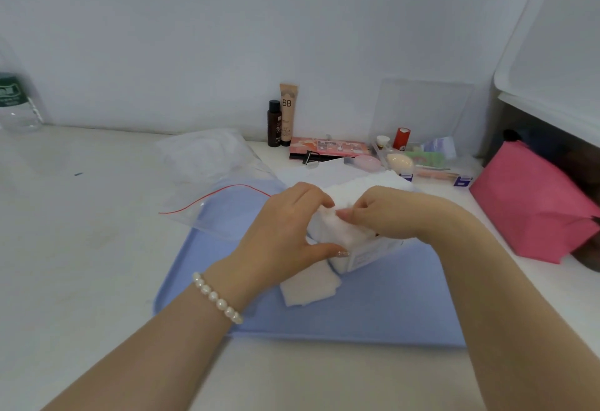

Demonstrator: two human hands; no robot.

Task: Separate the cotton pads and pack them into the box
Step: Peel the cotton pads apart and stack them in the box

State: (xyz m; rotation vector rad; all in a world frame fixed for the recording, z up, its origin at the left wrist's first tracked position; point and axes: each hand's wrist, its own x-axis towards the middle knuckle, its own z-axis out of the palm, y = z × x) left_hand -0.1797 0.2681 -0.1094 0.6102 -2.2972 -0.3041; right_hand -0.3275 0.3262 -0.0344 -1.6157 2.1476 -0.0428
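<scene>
A white box (363, 256) stands on the blue tray (389, 306), with a thick stack of white cotton pads (360, 188) filling it and rising above its rim. My left hand (285, 232) curls round the near end of the stack, thumb low against the box corner. My right hand (386, 212) pinches the top pad (341, 230) at its near edge, fingertips meeting the left fingers. Two or three loose pads (308, 287) lie flat on the tray just in front of the box.
A clear zip bag (227, 209) with a red seal lies at the tray's back left. Cosmetics bottles (282, 118), a palette (328, 149) and a clear organiser (422, 157) line the wall. A pink pouch (532, 209) sits at right, a jar (16, 102) far left.
</scene>
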